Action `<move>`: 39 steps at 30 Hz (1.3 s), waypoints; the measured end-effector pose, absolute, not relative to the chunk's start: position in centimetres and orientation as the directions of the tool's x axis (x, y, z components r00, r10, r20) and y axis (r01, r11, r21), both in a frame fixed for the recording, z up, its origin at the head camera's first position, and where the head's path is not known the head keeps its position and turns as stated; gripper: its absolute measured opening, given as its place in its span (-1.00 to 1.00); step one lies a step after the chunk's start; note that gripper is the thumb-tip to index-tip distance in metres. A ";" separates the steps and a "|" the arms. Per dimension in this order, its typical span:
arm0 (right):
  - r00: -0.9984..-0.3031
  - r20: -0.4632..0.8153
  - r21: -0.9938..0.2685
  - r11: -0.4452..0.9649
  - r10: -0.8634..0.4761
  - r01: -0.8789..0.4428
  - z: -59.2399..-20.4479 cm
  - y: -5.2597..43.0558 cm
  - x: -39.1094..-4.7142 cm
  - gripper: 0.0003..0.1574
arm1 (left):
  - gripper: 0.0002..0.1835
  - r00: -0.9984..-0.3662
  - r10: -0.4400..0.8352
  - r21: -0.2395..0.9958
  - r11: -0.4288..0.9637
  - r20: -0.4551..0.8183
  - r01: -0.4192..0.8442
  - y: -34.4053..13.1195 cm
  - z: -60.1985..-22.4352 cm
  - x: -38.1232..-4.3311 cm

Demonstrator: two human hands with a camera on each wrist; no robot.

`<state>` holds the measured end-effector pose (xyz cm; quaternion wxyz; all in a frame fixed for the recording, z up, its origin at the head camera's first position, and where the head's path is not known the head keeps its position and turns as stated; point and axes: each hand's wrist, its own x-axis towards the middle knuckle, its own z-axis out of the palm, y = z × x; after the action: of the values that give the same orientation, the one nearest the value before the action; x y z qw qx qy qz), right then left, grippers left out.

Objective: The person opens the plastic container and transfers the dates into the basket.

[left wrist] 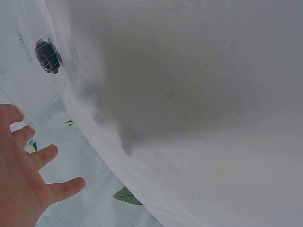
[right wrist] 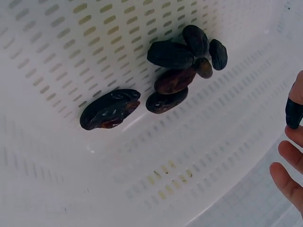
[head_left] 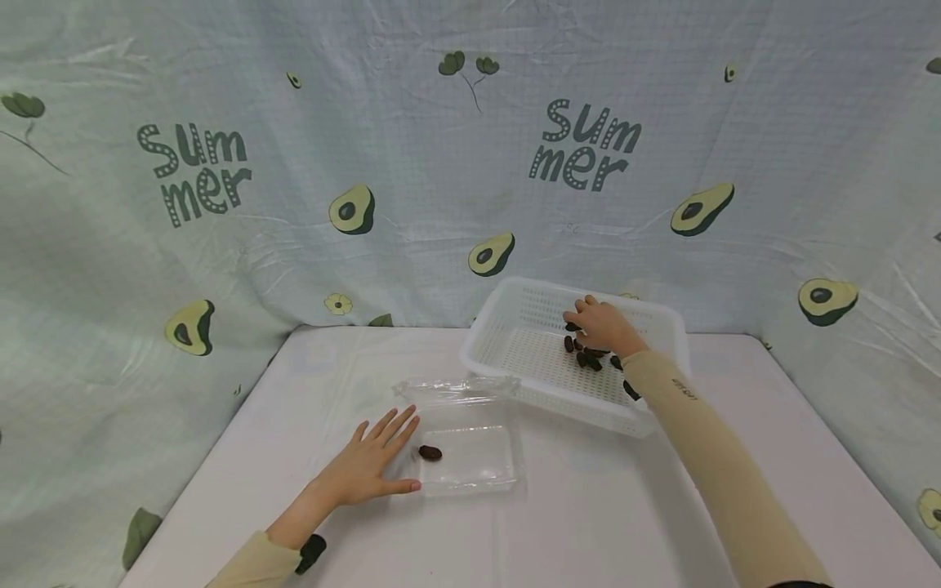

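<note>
Over the white perforated basket (head_left: 507, 359), my right hand (head_left: 604, 327) pinches a dark date (right wrist: 293, 114) between thumb and finger. Several more dates (head_left: 592, 362) lie below it on the basket floor; the right wrist view shows a cluster and one larger date (right wrist: 110, 109) apart from it. My left hand (head_left: 363, 467) has its fingers spread straight at the left side of a clear plastic box (head_left: 478, 457) with its lid folded back. Whether it touches the box I cannot tell. One brown date (head_left: 430, 453) lies inside the box at the left.
A white-covered table (head_left: 559, 523) carries the box near the front and the basket behind it to the right. A patterned curtain (head_left: 412, 163) with avocados and lettering hangs along the back and both sides. The basket's near rim stands close to the box's back right corner.
</note>
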<state>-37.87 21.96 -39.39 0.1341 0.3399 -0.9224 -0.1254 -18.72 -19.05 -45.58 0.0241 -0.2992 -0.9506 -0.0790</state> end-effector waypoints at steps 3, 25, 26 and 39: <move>-0.731 0.154 0.316 0.734 -0.664 -0.601 -39.6 21.7 -37.8 -0.72 | -0.03 -0.819 0.567 0.140 0.806 0.095 0.574 -19.0 -45.6 -18.7; -0.701 0.194 0.335 0.718 -0.686 -0.610 -40.3 21.7 -37.5 -0.75 | -0.03 -0.824 0.560 0.127 0.814 0.083 0.566 -18.9 -45.5 -18.7; -0.696 0.199 0.332 0.716 -0.690 -0.614 -40.2 21.8 -37.5 -0.75 | -0.03 -0.824 0.560 0.126 0.815 0.084 0.566 -18.9 -45.5 -18.7; -0.560 0.339 0.336 0.653 -0.756 -0.678 -39.6 22.2 -36.7 -0.79 | -0.02 -0.823 0.561 0.123 0.813 0.090 0.569 -19.1 -45.8 -18.9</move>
<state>-36.65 22.22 -39.57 0.2316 0.4078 -0.8792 -0.0839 -18.85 -19.10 -45.78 0.0249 -0.2967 -0.9519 -0.0723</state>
